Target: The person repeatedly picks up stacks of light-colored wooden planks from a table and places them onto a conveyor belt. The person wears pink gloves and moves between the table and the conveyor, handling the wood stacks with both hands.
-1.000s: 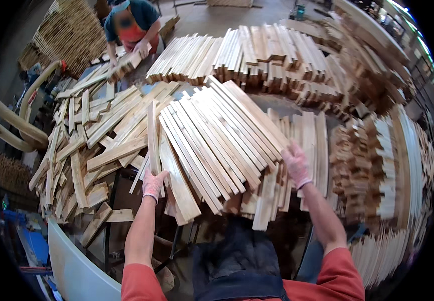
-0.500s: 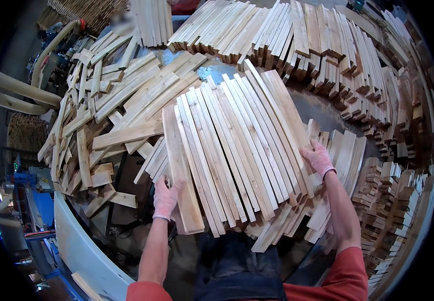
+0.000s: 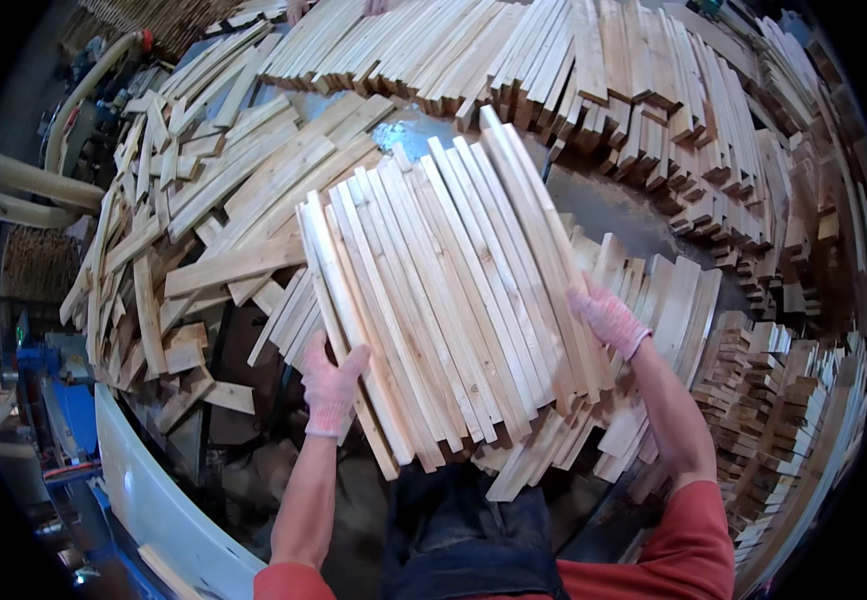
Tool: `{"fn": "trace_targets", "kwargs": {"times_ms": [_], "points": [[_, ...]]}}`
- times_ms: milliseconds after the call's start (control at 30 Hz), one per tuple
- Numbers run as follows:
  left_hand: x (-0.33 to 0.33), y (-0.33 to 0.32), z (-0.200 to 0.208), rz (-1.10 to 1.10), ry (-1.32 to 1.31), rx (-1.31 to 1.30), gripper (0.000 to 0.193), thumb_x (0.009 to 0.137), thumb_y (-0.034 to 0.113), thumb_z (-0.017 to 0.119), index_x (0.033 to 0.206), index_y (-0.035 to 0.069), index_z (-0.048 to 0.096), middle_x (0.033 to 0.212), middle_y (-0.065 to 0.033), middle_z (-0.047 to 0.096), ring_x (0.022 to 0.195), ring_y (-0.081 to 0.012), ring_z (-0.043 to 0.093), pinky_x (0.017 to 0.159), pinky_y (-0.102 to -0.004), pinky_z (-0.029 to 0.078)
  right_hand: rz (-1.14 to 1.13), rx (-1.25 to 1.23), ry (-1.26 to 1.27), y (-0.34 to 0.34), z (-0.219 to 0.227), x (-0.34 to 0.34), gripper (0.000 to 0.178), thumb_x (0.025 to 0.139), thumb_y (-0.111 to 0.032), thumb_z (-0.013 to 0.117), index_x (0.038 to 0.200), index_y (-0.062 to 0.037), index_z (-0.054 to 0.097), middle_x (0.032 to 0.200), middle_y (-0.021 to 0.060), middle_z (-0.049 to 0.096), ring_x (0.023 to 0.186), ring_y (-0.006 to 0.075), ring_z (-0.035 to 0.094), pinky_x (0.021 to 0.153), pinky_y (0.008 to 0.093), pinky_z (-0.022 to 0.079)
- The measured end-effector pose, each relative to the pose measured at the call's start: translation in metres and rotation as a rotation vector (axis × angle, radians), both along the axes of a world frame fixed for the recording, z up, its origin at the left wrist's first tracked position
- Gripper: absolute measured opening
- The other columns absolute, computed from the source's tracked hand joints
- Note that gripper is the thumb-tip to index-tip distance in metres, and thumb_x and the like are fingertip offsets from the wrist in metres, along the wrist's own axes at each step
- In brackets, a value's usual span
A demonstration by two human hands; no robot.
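Note:
A fanned row of narrow wooden strips (image 3: pixel 443 300) lies before me, side by side and running away from my body. My left hand (image 3: pixel 331 385), in a pale pink knit glove, closes on the row's left edge, its thumb against the outermost strip. On the opposite edge my right hand (image 3: pixel 608 318), gloved alike, grips the outer strip, with its fingertips partly hidden. The row is squeezed between both hands. Beneath its near right end lie more short strips (image 3: pixel 538 455), and further boards (image 3: pixel 678 310) rest beside my right forearm.
Loose, jumbled boards (image 3: pixel 243 200) pile up on the left. A long row of stacked strips (image 3: pixel 403 50) curves along the far side, where another person's hand (image 3: pixel 375 5) touches it. More stacks (image 3: pixel 753 430) stand at right. A pale curved panel (image 3: pixel 153 480) is at lower left.
Both hands and the row have shifted slightly left, and the row is narrower. Its left outer board now stands on edge. At the far side, a batch of boards has joined the long row.

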State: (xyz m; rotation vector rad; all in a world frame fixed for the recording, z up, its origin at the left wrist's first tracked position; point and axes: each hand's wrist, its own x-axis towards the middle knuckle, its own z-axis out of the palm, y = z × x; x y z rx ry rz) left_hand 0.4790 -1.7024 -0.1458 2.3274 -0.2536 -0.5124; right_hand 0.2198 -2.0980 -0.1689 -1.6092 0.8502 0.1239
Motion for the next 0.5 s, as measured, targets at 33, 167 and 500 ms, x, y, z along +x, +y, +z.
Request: {"fn": "trace_targets", "kwargs": {"times_ms": [33, 167, 500], "points": [[0.003, 0.006, -0.026, 0.029, -0.040, 0.000, 0.077, 0.083, 0.036, 0.089, 0.142, 0.003, 0.054, 0.123, -0.0174, 0.068, 0.114, -0.0302, 0.068, 0.100, -0.0455, 0.055, -0.004, 0.062, -0.003, -0.006, -0.006, 0.008, 0.071, 0.106, -0.039, 0.067, 0.163, -0.0039, 0.042, 0.130, 0.0119, 0.071, 0.111, 0.0204, 0.066, 0.099, 0.0345, 0.054], [0.004, -0.007, -0.026, 0.286, 0.567, -0.378, 0.084, 0.086, 0.027, 0.089, 0.152, 0.005, 0.041, 0.127, -0.0170, 0.067, 0.110, -0.0280, 0.070, 0.095, -0.0446, 0.060, -0.208, 0.403, -0.136, -0.009, -0.030, 0.025, 0.078, 0.099, -0.032, 0.078, 0.162, -0.0054, 0.042, 0.134, 0.0111, 0.068, 0.111, 0.0180, 0.068, 0.100, 0.0331, 0.056], [0.009, -0.011, 0.011, 0.204, 0.672, -0.494, 0.070, 0.090, 0.015, 0.085, 0.147, 0.001, 0.048, 0.126, -0.0133, 0.069, 0.107, -0.0224, 0.072, 0.094, -0.0381, 0.061, -0.199, 0.442, -0.166, 0.009, -0.010, 0.034, 0.075, 0.084, -0.011, 0.089, 0.148, 0.0027, 0.053, 0.127, 0.0135, 0.071, 0.111, 0.0209, 0.071, 0.096, 0.0350, 0.060]]}}
